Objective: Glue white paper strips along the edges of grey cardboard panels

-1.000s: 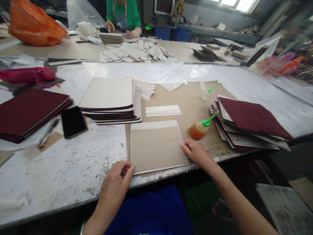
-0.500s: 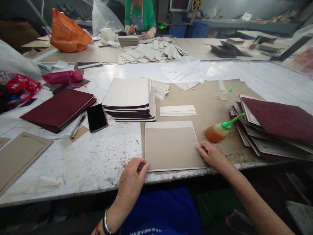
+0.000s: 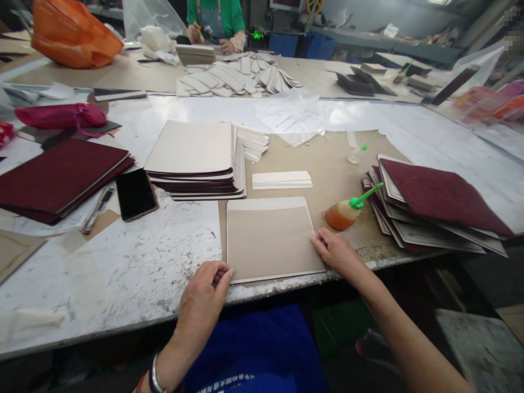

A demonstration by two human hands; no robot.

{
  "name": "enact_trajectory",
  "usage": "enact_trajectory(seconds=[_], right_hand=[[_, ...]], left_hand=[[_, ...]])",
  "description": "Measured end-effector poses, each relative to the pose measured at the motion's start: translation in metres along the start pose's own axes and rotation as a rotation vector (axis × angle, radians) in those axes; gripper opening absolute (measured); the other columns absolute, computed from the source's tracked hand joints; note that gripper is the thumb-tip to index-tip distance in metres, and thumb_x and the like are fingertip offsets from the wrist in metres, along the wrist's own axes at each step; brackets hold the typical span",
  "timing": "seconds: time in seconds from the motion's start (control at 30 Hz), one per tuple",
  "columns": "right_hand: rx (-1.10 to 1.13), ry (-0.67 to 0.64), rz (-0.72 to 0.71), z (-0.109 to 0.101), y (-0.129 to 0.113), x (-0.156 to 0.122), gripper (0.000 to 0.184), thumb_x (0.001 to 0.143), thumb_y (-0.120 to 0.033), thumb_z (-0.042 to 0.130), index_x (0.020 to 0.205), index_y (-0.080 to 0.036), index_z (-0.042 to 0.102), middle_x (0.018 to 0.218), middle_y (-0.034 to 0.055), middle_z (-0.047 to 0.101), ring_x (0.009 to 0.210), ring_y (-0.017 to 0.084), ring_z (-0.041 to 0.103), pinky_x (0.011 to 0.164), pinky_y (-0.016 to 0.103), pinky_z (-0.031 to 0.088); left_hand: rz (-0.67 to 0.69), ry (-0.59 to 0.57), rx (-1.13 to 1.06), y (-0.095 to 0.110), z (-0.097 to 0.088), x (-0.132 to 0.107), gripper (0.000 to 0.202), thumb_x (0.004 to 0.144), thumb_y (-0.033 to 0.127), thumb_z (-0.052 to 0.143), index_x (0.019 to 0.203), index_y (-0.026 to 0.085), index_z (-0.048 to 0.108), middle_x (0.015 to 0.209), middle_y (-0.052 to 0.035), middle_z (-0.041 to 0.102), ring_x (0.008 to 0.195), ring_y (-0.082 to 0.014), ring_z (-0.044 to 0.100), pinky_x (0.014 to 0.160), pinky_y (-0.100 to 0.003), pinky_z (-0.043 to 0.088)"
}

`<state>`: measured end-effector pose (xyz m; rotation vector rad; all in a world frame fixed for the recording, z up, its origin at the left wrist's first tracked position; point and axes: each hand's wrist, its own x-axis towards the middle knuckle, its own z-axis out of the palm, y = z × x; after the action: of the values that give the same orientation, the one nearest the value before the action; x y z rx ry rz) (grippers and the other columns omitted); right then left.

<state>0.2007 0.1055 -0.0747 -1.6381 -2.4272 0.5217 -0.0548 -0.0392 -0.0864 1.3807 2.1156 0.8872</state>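
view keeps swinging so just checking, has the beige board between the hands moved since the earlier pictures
No: the beige board keeps its place against the white strips just beyond it; the camera view shifted instead.

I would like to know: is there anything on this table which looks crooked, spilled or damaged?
Yes. The right-hand maroon stack is untidy, its pieces fanned unevenly. The bottle of orange liquid leans, without any clear spill. The white tabletop is marked near its front edge. The beige panel lies flat.

No text readable. 6 o'clock: blue clothing (image 3: 266, 344) bears a line of small white characters (image 3: 246, 376), too blurred. 12 o'clock: glowing green marks (image 3: 257, 35), illegible.
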Motion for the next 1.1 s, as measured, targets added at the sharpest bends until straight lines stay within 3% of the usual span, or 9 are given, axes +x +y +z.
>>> enact_trajectory(seconds=[0.77, 1.1], right_hand=[[-0.105, -0.023, 0.005, -0.001, -0.005, -0.002, 0.015, 0.082, -0.019, 0.044, 0.067, -0.021, 0.041, 0.061, -0.0006, 0.049, 0.058, 0.015, 0.047, 0.056, 0.024, 0.030], [-0.127, 0.015, -0.001, 0.013, 0.006, 0.002, 0.017, 0.080, -0.023, 0.040, 0.064, -0.023, 0.035, 0.057, 0.0019, 0.049, 0.052, 0.018, 0.049, 0.051, 0.026, 0.029]], left_hand=[[0.150, 0.052, 0.106, -0.011, 0.004, -0.001, 0.027, 0.082, 0.048, 0.044, 0.079, 0.022, 0.054, 0.072, -0.0003, 0.054, 0.066, -0.0169, 0.054, 0.065, -0.030, 0.044], [0.259, 0.111, 0.200, -0.005, 0.005, -0.002, 0.017, 0.086, 0.033, 0.042, 0.078, 0.021, 0.052, 0.070, -0.0011, 0.055, 0.066, -0.0173, 0.055, 0.062, -0.031, 0.045]])
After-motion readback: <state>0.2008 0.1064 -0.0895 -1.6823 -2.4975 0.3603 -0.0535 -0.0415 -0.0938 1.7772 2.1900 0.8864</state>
